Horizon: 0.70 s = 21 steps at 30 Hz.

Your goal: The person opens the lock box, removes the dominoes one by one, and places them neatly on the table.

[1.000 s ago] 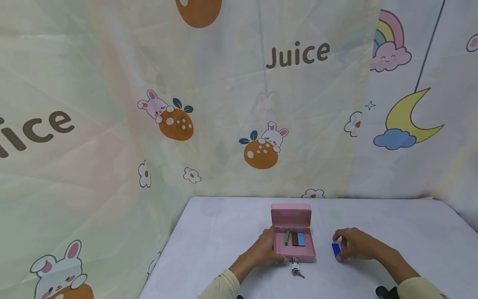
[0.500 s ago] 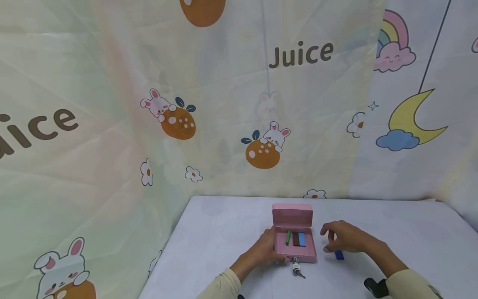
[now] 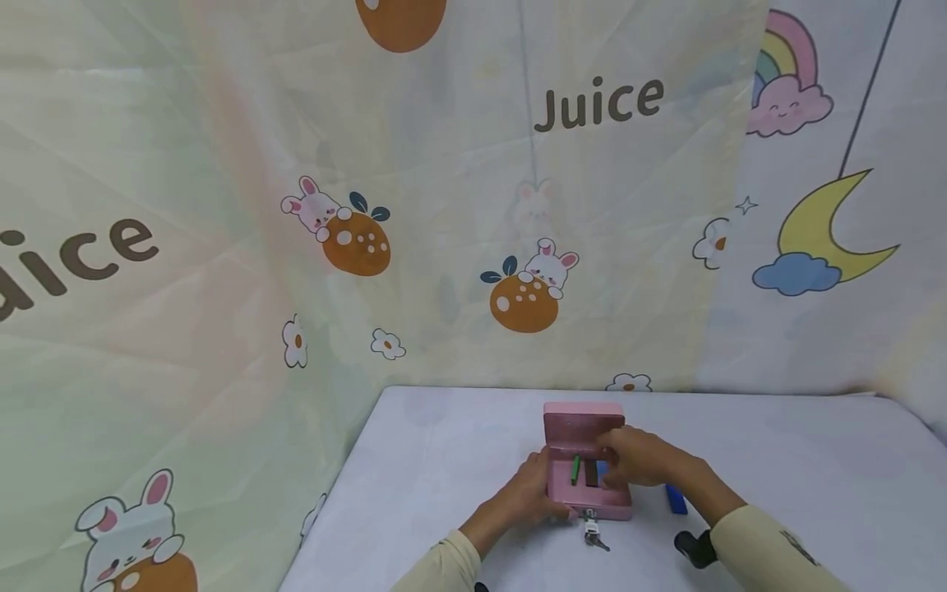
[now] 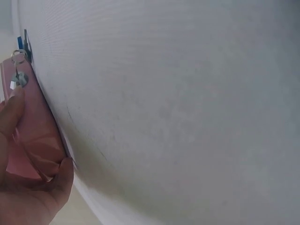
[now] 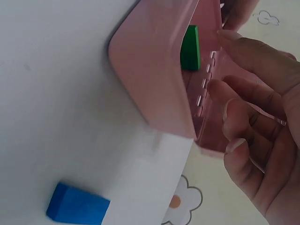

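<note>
A small pink metal cash box [image 3: 564,497] stands on the table with its lid raised at the back. My left hand [image 3: 524,495] grips its left side, with thumb and fingers on its wall in the left wrist view. Keys [image 3: 594,534] hang on a ring from the front lock. Inside are a green block [image 3: 575,470], a dark brown block [image 3: 590,473] and a light blue block [image 3: 602,470], partly hidden. My right hand [image 3: 642,458] is over the box's right side, its fingers loosely bent with nothing between them in the right wrist view.
A dark blue block [image 3: 676,499] lies on the white table just right of the box, under my right forearm. A cartoon-printed curtain [image 3: 444,164] hangs behind the table. A black wrist mount [image 3: 695,548] sits at my right cuff.
My right hand has left the dark blue block on the table and moved left, up to the open box. My left hand has kept its hold on the box.
</note>
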Motion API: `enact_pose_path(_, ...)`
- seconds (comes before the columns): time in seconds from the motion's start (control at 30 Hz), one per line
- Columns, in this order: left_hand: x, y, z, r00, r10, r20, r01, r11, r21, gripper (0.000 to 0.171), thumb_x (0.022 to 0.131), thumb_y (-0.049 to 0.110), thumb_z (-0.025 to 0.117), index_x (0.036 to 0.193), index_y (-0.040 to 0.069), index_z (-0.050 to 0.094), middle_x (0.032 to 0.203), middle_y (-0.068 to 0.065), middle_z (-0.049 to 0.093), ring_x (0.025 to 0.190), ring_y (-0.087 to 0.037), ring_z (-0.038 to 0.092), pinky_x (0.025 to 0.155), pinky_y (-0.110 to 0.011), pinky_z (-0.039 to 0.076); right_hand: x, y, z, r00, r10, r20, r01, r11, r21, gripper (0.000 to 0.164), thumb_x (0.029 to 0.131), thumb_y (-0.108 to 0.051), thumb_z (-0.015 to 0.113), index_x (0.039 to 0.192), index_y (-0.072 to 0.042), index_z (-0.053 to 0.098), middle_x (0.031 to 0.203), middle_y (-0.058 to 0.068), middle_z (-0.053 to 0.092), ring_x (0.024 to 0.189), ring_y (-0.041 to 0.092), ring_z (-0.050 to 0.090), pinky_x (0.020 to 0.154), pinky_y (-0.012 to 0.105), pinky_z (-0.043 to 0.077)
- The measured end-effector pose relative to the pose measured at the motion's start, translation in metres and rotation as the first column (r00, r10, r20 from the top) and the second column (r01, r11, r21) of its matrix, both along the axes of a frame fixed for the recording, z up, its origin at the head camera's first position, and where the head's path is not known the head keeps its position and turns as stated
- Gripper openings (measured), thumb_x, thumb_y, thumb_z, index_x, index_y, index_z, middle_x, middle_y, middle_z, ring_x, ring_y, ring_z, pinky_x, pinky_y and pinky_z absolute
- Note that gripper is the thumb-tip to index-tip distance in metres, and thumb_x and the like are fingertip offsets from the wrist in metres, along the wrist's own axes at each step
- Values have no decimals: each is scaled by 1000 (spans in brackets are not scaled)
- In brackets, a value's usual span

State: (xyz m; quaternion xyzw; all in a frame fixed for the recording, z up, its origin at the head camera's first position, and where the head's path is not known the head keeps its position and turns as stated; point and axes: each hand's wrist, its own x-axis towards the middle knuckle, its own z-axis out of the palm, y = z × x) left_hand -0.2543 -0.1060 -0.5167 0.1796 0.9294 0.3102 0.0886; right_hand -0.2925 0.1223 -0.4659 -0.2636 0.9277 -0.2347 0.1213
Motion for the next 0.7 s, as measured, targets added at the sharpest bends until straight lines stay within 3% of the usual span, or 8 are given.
enact_pose_path(0.27, -3, 0, -1, 1000, -27, -13, 27, 999, -17, 100, 74, 30, 90, 153, 25, 28, 138, 7, 51, 122, -8, 47, 109, -32, 43, -4, -18, -3, 994, 99, -36, -101, 994, -40, 24, 76, -12, 86, 97, -11, 74, 72, -9, 58, 69, 12, 53, 63, 29, 49)
enact_pose_path(0.47, -2, 0, 1, 1000, -23, -3, 23, 999, -24, 100, 74, 31, 90, 152, 24, 28, 136, 6, 52, 119, -7, 48, 106, -31, 45, -8, -29, -9, 985, 162, -61, -165, 985, -53, 29, 76, -11, 87, 103, -10, 76, 79, -7, 69, 69, 9, 56, 66, 29, 54)
enact_pose_path(0.7, -2, 1, 3, 1000, -20, -8, 19, 998, -56, 102, 73, 34, 90, 152, 18, 28, 133, 0, 54, 115, -7, 50, 103, -29, 47, -9, -42, -17, 995, 80, -51, -79, 997, 21, 20, 77, -15, 87, 95, -11, 79, 71, -9, 67, 64, 10, 56, 63, 28, 53)
